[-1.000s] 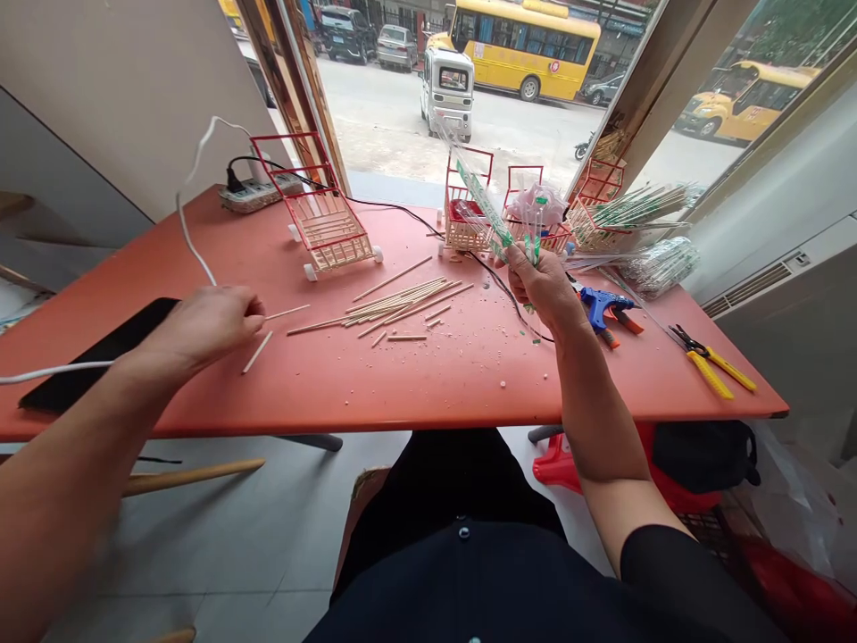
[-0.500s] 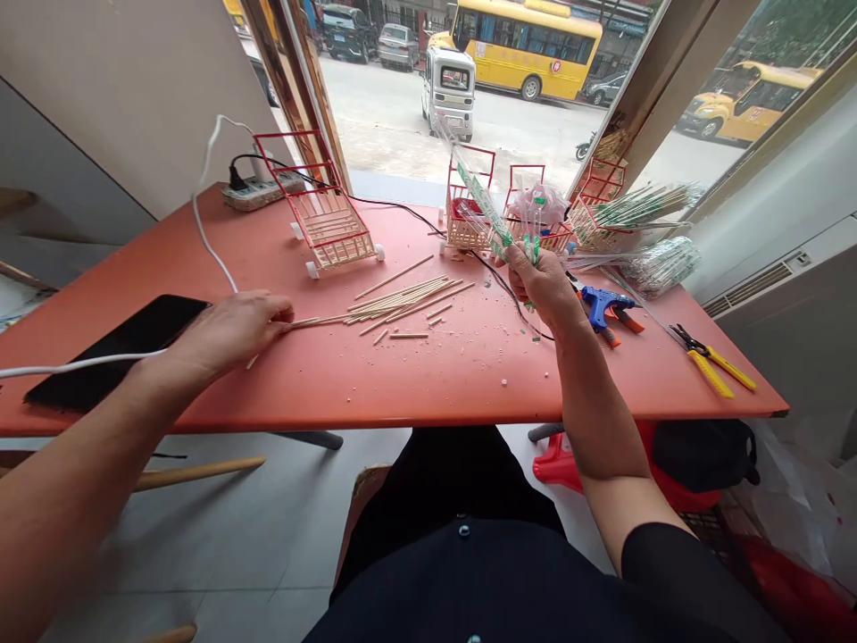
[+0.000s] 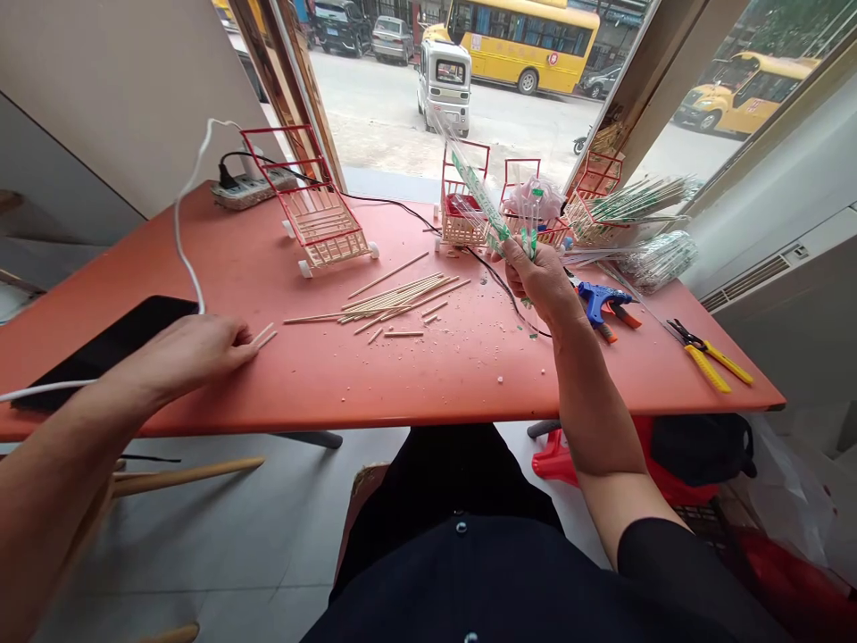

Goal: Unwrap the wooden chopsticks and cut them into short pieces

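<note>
Thin sticks [image 3: 265,335] | left grip [image 3: 204,351] pinching them, knuckles up | right grip [image 3: 544,279] clasping wrappers [image 3: 478,191], arm extended

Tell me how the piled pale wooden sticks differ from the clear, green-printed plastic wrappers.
The pale wooden sticks are plain and opaque; the clear, green-printed plastic wrappers are see-through. The sticks lie on the orange-red table; the wrappers are held in the right hand. Both look long and narrow.

Two short, pale sticks [image 3: 268,339] jutted nearly parallel, left of the loose stick pile [image 3: 402,299]; clear, green-printed wrappers [image 3: 480,189], gripped in a bunch, slanted beyond its right end.
</note>
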Demonstrator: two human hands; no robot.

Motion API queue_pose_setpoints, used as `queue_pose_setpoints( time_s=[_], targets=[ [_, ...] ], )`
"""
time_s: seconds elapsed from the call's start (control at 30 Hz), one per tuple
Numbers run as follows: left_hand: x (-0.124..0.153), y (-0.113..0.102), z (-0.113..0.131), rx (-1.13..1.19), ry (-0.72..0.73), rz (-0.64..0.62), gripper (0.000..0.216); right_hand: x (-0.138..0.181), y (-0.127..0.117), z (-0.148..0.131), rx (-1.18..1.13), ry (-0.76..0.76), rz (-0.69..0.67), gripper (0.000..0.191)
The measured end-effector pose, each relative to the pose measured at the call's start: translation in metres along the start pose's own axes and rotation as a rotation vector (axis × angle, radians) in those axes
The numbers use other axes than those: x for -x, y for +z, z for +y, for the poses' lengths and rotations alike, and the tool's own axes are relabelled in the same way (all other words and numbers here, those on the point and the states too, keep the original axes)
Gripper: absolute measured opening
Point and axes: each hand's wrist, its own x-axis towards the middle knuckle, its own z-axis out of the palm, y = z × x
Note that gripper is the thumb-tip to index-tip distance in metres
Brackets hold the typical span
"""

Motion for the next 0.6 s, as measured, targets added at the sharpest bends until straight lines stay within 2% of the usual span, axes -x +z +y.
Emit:
queue_pose_setpoints(
  time_s=[0.07,0.17,0.3,0.47,0.6],
  targets=[
    [0.003,-0.009,0.01,-0.04,-0.033,-0.014,0.026,0.001,0.001,-0.001,-0.007,0.007,0.006,0.046],
    [0.006,-0.019,0.032,-0.038,-0.008,0.061,0.024,0.002,0.002,-0.003,-0.004,0.018,0.014,0.046],
    [-0.007,-0.011,0.058,-0.038,0.083,0.098,0.023,0.002,0.003,-0.003,0.006,0.02,0.018,0.046],
    [-0.026,0.006,0.055,-0.019,0.235,0.115,0.022,0.002,0.002,-0.002,0.011,0.015,0.009,0.045],
    [-0.029,-0.002,0.052,-0.025,0.234,0.101,0.023,0.003,0.001,-0.003,-0.011,0.004,-0.007,0.047]
  ],
)
